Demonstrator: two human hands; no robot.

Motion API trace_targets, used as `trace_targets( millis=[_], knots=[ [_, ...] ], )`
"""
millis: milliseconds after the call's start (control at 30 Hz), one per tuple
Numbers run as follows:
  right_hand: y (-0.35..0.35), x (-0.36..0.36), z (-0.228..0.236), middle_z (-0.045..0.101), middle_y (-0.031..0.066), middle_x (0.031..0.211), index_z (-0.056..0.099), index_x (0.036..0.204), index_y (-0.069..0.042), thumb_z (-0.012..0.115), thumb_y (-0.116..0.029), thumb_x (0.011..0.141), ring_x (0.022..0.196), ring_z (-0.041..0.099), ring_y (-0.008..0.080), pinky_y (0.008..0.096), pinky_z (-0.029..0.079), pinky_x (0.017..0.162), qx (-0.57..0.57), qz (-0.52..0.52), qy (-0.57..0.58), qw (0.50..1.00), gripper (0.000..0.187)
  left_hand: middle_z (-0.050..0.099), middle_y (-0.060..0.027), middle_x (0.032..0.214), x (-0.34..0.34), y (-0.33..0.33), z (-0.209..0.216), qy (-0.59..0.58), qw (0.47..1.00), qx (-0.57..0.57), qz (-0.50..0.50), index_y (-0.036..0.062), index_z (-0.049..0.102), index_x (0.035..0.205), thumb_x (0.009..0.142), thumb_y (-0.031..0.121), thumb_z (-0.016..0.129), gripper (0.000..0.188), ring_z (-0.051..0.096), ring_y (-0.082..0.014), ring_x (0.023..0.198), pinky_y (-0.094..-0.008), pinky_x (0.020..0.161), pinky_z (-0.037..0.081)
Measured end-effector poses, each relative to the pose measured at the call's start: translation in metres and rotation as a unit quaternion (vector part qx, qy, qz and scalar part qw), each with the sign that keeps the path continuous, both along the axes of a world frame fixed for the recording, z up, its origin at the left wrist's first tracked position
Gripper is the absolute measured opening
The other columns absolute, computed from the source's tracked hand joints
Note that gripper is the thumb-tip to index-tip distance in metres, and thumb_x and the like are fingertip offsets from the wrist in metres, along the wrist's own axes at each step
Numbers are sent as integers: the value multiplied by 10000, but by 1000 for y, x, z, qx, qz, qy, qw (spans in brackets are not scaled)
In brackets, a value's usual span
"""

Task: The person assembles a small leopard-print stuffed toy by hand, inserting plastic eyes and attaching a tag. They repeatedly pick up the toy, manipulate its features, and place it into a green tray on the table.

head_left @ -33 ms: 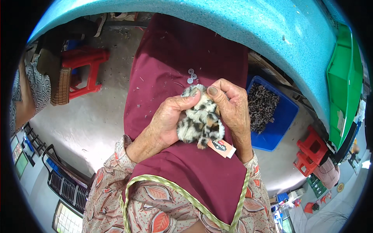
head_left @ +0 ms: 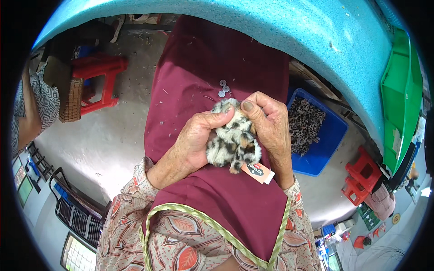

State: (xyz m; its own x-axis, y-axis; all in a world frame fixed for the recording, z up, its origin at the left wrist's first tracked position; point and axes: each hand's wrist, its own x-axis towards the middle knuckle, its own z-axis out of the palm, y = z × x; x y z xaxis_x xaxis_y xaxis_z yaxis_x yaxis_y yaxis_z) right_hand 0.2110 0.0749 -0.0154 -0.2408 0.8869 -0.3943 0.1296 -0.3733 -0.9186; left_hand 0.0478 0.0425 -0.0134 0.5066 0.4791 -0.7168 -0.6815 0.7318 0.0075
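Note:
A small furry plush toy [head_left: 230,147], white with black and tan patches, rests over my lap between both hands. My left hand [head_left: 199,135] grips its left side, the thumb pressing on the upper end. From the right, my right hand [head_left: 271,124] pinches the same upper end, thumb bent close to the left thumb. Fingers behind the fur are hidden. A paper tag [head_left: 258,172] hangs from the toy's lower right. Just beyond the toy, several small translucent plastic discs [head_left: 225,89] lie on the maroon apron [head_left: 194,67] spread over my lap.
A blue tub [head_left: 327,149] holding a heap of mottled small pieces [head_left: 305,122] stands at the right. Ahead curves a light-blue table edge [head_left: 271,22], with a green tray [head_left: 400,104] on its right. Red stools [head_left: 108,81] and a seated person [head_left: 40,104] are at the left.

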Motion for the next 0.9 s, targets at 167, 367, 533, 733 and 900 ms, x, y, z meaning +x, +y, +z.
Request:
trace_targets(
  millis=[167,367,533,733,900],
  knots=[
    [-6,-4,-6,565,-22,631,617,764,-9,633,-228,896,575,495,37,215,386,516,-15,-20,31,999,256,647,-129,1027,-2,-5,-2,-37,999,1,5,-16,541,1141,929,241,559,334,670,-234,881,-381,788,567],
    [-11,1,-4,575,-13,690,628,846,-13,636,-286,890,657,511,39,210,411,586,-60,-74,55,994,277,661,-113,995,-2,-2,11,58,997,53,1,-10,563,1129,919,231,580,320,672,-209,854,-355,772,564],
    [-21,12,6,633,19,826,631,1020,5,632,-309,900,757,558,58,226,463,678,-109,-10,53,993,336,674,-102,908,6,1,13,137,989,50,33,-9,614,1033,907,248,608,286,683,-201,756,-345,650,586],
    [-22,5,18,679,31,874,656,1044,7,613,-227,918,781,599,73,237,485,693,-203,-70,116,970,270,668,-106,984,-1,0,12,50,999,5,10,-4,604,1072,912,252,599,302,669,-208,847,-349,768,558],
    [-27,11,11,680,34,858,662,1016,14,617,-215,907,767,598,69,233,484,676,-139,-58,75,986,257,654,-112,1046,-3,-3,8,-13,1000,2,3,-2,595,1106,914,253,592,319,646,-225,947,-379,870,516]
  ],
)
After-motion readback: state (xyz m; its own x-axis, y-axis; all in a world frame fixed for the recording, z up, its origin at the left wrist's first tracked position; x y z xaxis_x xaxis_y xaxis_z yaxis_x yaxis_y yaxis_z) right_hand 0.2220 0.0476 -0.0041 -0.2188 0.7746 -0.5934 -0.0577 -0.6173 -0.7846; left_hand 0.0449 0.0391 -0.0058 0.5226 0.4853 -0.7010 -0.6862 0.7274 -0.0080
